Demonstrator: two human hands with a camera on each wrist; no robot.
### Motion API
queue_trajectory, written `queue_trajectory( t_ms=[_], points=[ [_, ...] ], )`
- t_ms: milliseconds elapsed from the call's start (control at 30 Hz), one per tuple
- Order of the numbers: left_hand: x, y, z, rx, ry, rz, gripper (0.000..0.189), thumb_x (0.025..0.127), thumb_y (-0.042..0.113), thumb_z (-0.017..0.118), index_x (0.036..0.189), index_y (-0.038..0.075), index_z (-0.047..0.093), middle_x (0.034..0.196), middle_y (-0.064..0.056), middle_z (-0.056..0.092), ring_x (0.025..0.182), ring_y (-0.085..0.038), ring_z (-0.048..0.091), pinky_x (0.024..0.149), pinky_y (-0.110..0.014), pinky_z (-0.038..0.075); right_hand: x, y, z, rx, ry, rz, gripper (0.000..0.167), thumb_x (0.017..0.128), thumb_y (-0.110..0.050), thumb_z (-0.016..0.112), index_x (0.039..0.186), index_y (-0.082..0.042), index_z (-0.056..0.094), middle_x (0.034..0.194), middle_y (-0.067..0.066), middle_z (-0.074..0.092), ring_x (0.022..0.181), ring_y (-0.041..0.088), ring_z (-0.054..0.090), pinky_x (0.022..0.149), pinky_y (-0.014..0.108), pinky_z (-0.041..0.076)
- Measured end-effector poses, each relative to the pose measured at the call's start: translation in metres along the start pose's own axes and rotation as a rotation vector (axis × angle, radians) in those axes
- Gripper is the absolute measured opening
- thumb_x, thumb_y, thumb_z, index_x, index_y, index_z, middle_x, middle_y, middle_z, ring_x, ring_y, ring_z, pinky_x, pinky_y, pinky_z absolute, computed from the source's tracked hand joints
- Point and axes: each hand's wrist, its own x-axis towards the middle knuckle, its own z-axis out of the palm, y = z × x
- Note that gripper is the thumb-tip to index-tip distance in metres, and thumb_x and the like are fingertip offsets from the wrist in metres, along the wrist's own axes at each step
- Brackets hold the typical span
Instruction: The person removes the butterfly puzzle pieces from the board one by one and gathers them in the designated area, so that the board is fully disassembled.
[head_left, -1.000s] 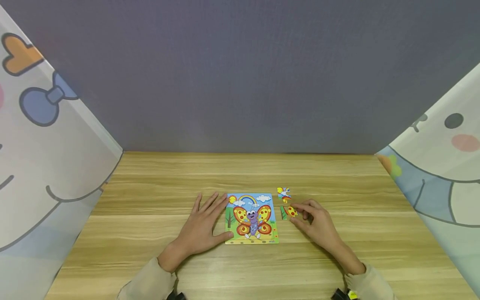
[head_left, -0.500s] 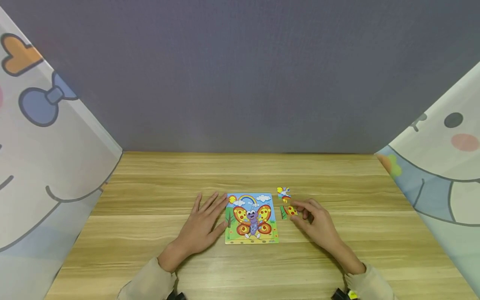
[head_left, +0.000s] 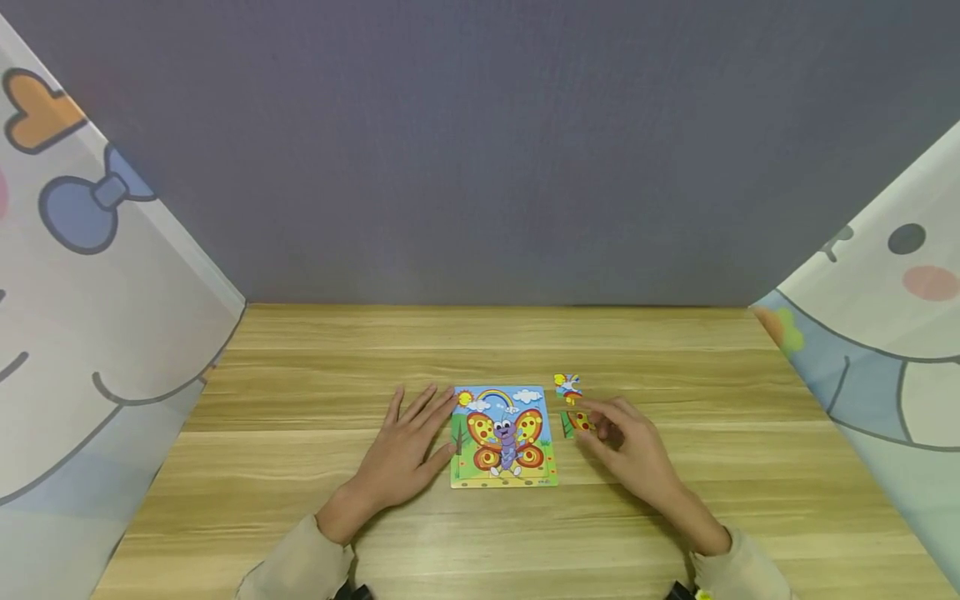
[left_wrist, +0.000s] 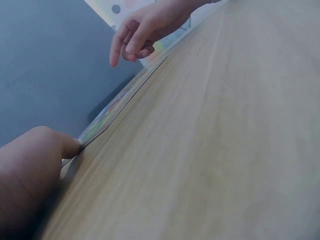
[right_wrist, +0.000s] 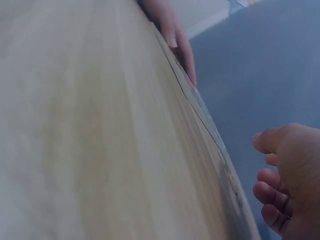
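A square butterfly jigsaw puzzle lies flat on the wooden table in the head view. My left hand rests with spread, straight fingers along its left edge, fingertips touching the border. To the right of the board lie two loose puzzle pieces: an upper piece with yellow, white and blue, and a lower piece with green and a red-dotted yellow wing. Over the lower piece hovers my right hand, partly covering it. In the right wrist view nothing shows between that hand's thumb and its loosely bent fingers.
Wood-grain table surrounds the puzzle. A grey-blue panel rises at the back edge. Cartoon-printed panels stand on the left and on the right.
My left thumb has drawn back from the puzzle's lower left to its edge. My right hand has shifted slightly left over the lower piece. Both loose pieces stay in place.
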Motion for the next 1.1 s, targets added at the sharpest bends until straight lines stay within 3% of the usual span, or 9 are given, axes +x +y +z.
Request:
queue_trajectory(
  t_ms=[367, 667, 900, 1100],
  points=[
    [0.0, -0.001, 0.001, -0.007, -0.006, 0.001, 0.067, 0.112, 0.038, 0.059, 0.17, 0.007, 0.045, 0.176, -0.008, 0.043, 0.165, -0.04, 0.034, 0.133, -0.074, 0.007, 0.01, -0.027, 0.007, 0.052, -0.051, -0.083, 0.05, 0.08, 0.012, 0.093, 0.126, 0.0, 0.078, 0.093, 0.0, 0.069, 0.077, 0.01, 0.063, 0.063, 0.025, 0.057],
    [0.0, -0.001, 0.001, -0.019, -0.035, -0.015, 0.069, 0.113, 0.041, 0.058, 0.172, 0.009, 0.042, 0.178, -0.005, 0.039, 0.168, -0.036, 0.029, 0.135, -0.071, 0.002, 0.017, -0.046, 0.018, 0.128, -0.093, -0.105, 0.054, 0.08, 0.012, 0.092, 0.13, -0.006, 0.078, 0.092, -0.002, 0.068, 0.077, 0.007, 0.06, 0.064, 0.023, 0.056],
    [0.0, -0.001, 0.0, -0.019, -0.034, -0.013, 0.069, 0.113, 0.042, 0.058, 0.172, 0.01, 0.042, 0.178, -0.005, 0.039, 0.168, -0.035, 0.029, 0.135, -0.07, 0.002, 0.023, -0.055, 0.034, 0.183, -0.118, -0.126, 0.051, 0.081, 0.01, 0.093, 0.129, -0.001, 0.078, 0.09, 0.002, 0.07, 0.075, 0.012, 0.062, 0.062, 0.024, 0.057],
    [0.0, -0.001, 0.0, -0.009, -0.028, -0.009, 0.069, 0.113, 0.042, 0.058, 0.172, 0.009, 0.042, 0.178, -0.005, 0.04, 0.167, -0.036, 0.03, 0.135, -0.072, 0.003, 0.024, -0.061, 0.048, 0.21, -0.186, -0.101, 0.051, 0.085, 0.005, 0.092, 0.133, -0.001, 0.076, 0.092, -0.001, 0.069, 0.074, 0.012, 0.061, 0.062, 0.026, 0.057]
  ],
)
